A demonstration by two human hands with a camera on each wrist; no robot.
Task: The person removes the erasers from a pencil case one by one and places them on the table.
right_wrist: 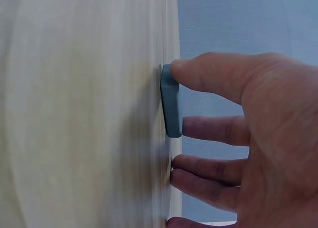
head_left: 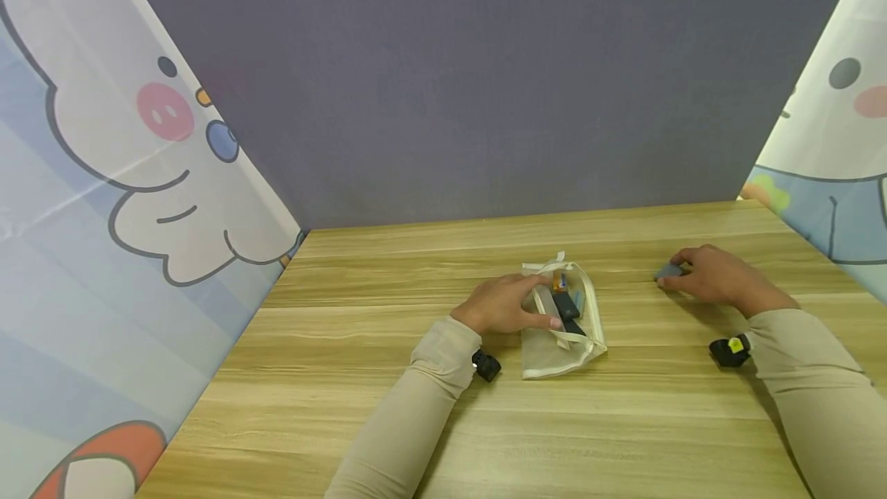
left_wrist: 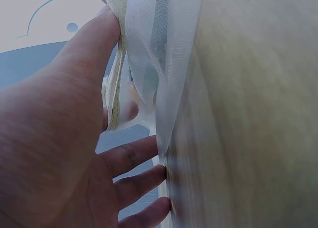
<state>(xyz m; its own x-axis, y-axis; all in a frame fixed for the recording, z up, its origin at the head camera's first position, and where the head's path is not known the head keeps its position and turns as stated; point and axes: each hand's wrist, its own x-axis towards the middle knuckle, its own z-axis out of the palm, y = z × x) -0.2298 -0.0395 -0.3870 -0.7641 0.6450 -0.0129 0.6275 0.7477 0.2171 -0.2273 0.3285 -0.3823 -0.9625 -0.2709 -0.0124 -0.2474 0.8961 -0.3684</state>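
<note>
The mesh pouch point(head_left: 543, 359) lay near the desk's point(head_left: 333, 345) middle, its rim gripped by the left hand point(head_left: 502, 306), seemingly to keep the mouth open, while the right hand point(head_left: 715, 277) pinched a blue-grey block point(head_left: 668, 272) farther right.

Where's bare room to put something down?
The table is bare left of the left sleeve, between it and the right sleeve in front of the mesh bag, and behind the bag to the grey wall. A slimmer gap parts bag and right hand. Crowded: the bag's mouth, with the left hand there, and the right hand's grey-blue block.
</note>
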